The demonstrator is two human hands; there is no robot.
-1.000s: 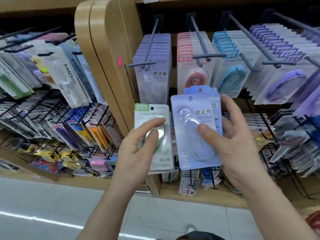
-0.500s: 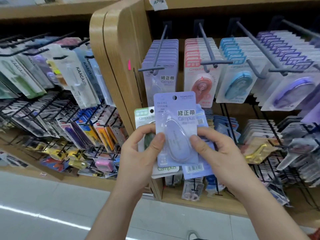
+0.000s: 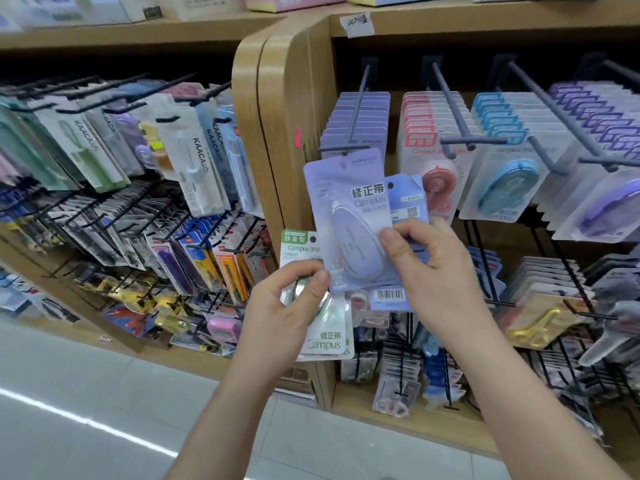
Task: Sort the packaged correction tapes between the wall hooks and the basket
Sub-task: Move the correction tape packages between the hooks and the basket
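Below the hook (image 3: 358, 109), lilac pack (image 3: 349, 216) & blue pack (image 3: 405, 199) behind are pinched by R hand (image 3: 426, 271); at 7 o'clock, green pack (image 3: 325, 327) is pinched by L hand (image 3: 287, 306).

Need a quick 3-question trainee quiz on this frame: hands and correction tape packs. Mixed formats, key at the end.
1. True or false: the left hand grips the green-labelled pack.
2. The right hand pinches the lilac pack. Its top edge overlaps which hanging stack? A) lilac B) red C) yellow
3. Fill in: tucked behind the lilac pack, the same hand also holds a ____ pack.

Key
1. True.
2. A, the lilac stack on the leftmost hook of that bay.
3. Blue: the blue pack shows to the right of the lilac one.
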